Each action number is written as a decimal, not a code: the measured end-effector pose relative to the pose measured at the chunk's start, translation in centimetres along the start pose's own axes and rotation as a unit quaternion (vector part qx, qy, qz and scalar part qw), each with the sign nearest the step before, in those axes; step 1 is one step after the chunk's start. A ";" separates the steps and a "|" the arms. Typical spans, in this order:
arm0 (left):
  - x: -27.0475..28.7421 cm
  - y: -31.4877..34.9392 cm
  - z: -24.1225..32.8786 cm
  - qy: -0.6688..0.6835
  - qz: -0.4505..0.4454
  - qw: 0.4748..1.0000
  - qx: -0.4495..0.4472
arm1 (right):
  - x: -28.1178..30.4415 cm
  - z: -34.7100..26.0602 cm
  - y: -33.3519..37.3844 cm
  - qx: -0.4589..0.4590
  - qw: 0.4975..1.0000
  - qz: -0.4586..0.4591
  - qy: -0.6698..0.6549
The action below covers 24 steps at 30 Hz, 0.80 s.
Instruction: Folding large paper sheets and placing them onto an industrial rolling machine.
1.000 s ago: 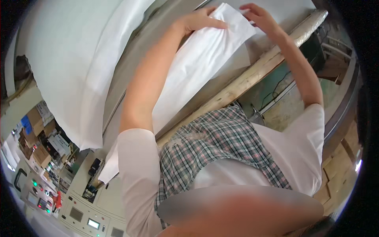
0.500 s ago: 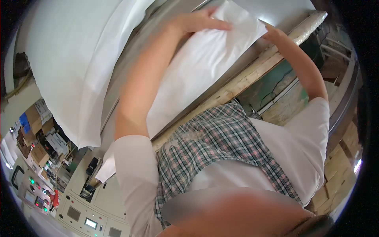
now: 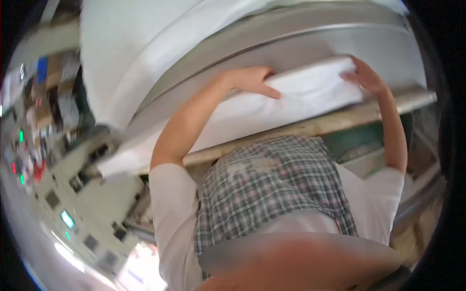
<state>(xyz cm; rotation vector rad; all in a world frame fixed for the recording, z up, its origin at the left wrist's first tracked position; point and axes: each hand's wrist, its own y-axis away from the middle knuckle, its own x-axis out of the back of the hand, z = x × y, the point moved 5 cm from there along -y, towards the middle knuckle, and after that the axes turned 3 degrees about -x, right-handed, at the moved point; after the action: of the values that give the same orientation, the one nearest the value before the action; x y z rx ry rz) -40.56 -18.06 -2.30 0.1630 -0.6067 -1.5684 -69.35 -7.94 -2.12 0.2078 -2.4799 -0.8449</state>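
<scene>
A long, white folded cloth [image 3: 306, 99] stretches across the grey work surface in front of me, its left part running down past my left arm. My left hand [image 3: 255, 81] is on its far edge near the middle, the thumb laid over the white top and the other fingers curled, partly hidden. At the cloth's right end, my right hand [image 3: 365, 76] grips the corner between thumb and fingers. Both hands look slightly smeared by motion.
A pale wooden bar [image 3: 301, 127] edges the surface by my checked apron [image 3: 272, 189]. Large white fabric [image 3: 131, 53] hangs over the far left. Beyond it stand a beige control cabinet [image 3: 104, 194] with lit indicators and stacked boxes [image 3: 68, 89].
The cloth's right end has come down nearer the surface and now lies flatter. My right hand has moved to its end corner, and the whole view has turned.
</scene>
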 end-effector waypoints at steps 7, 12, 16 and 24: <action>-3.8 7.6 -0.6 -0.012 0.009 0.995 0.097 | -8.1 -6.2 2.3 -0.018 0.972 -0.225 -0.059; -3.4 10.6 -2.6 -0.015 0.074 0.989 0.128 | -11.0 -11.0 0.3 0.018 0.958 -0.284 -0.041; -3.8 11.2 -3.7 -0.006 0.063 0.991 0.117 | -13.7 -11.1 -0.8 0.061 0.957 -0.282 0.000; -4.2 18.4 -6.0 0.037 0.079 0.987 0.137 | -19.4 -17.7 -0.1 -0.035 0.941 -0.329 0.066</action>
<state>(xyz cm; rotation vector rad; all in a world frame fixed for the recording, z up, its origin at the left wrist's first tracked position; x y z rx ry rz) -21.07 -15.25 0.16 0.3692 -0.7564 -1.3153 -43.60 -11.57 1.74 1.0742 -2.2537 -1.1266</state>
